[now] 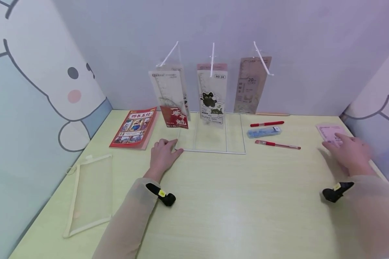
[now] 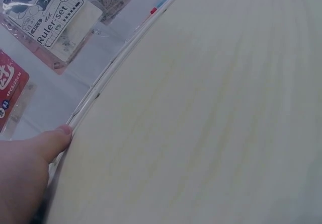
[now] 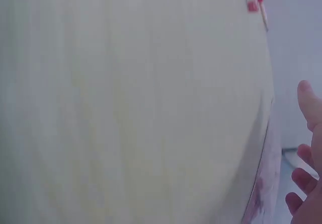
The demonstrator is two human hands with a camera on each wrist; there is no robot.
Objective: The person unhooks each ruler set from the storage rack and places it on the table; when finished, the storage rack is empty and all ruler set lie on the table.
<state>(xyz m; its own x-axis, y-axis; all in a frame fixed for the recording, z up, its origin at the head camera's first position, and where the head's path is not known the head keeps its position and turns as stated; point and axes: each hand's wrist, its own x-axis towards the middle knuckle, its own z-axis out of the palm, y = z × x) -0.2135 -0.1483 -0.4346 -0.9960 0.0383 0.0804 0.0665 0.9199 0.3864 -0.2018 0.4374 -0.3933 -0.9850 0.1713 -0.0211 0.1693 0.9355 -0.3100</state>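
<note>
My left hand (image 1: 162, 156) grips the front left corner of a white wire display rack (image 1: 210, 152). In the left wrist view the thumb (image 2: 58, 139) lies along the wire, the other fingers hidden. Packaged ruler sets hang from the rack's three arms: a red and white one (image 1: 173, 97), one with black cats (image 1: 211, 97) and a brownish pink one (image 1: 252, 84). At the far right my right hand (image 1: 353, 153) hovers over a pink package (image 1: 330, 132) lying on the table. Its fingers stand apart in the right wrist view, with nothing between them.
Left of the rack lies a red book (image 1: 134, 127). A white-edged mesh pouch (image 1: 90, 194) is nearer, beside the left sleeve. Right of the rack are a red pen (image 1: 267, 124), a blue packaged item (image 1: 264, 132) and another red pen (image 1: 278, 145). Walls enclose the table's back and sides.
</note>
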